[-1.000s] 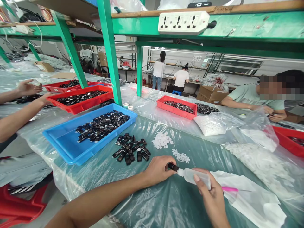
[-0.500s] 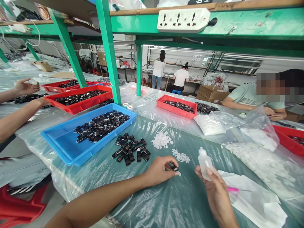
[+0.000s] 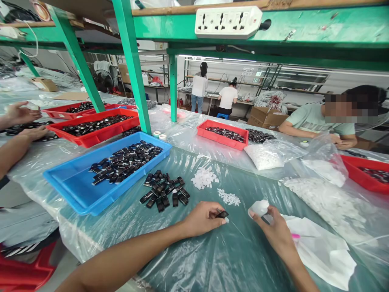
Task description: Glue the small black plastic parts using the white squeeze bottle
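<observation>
Black case [image 3: 223, 214]: from where I stand looking with the head camera, the one that matters sits right of centre in the lower half of the frame, just above the counter [image 3: 237, 259], pinched in the left hand [image 3: 209, 219]. That grip is closed on it, thumb below and fingers curled round, with the far end poking out and a pale bit showing there.

The right hand [image 3: 275, 227], farther right, has its grip closed on a white bottle [image 3: 259, 207], which is tipped and well apart from the case. I can't make out its nozzle from here.

I'd guess the case is light and stiff, probably plastic, and its shine suggests it could slip. It looks best held by its long edges, near one end, with only a light pinch. The bottle looks softer, so a hard squeeze would likely dent it; round its body seems the place to hold.

Between the left hand and the blue tray [image 3: 65, 178] lies a loose heap of similar cases [image 3: 164, 192]. Near the middle of the frame are white tabs [image 3: 204, 178] and smaller white bits [image 3: 229, 197].
</observation>
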Motion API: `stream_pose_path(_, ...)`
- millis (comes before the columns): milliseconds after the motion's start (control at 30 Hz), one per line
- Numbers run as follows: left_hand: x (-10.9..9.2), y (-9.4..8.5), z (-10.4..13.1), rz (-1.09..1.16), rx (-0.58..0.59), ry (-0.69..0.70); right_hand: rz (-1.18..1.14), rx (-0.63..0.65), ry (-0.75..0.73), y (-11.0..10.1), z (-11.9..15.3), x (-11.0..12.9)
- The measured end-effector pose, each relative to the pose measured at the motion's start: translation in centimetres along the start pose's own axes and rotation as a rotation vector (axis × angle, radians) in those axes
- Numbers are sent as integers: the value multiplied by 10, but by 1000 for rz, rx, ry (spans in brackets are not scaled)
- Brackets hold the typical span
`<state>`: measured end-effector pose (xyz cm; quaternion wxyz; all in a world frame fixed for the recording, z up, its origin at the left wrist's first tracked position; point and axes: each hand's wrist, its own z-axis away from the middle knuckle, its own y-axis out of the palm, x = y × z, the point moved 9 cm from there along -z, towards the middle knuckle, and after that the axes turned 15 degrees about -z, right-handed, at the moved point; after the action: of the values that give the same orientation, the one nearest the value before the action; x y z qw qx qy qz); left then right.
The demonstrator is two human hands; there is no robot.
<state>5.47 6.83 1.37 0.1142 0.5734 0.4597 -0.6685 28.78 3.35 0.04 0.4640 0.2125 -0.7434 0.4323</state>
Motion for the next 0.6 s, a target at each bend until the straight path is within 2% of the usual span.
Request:
stream_pose_path(100, 0, -1, -1, 21, 0, -3, 198, 94, 35, -8, -2, -1)
stream_pose_path(200, -1, 0, -1, 21, 12, -5, 381, 177, 89, -26, -4, -6)
stream_pose_path(333, -1, 0, 0, -10, 9, -4, 625, 213, 151, -46, -7, -16)
stream_pose_path(500, -3, 3, 1, -20, 29, 39, 759, 299, 60, -34, -8, -21)
stream_pose_path(600, -6, 4, 2, -11, 51, 68, 798, 280, -14, -30, -10, -15)
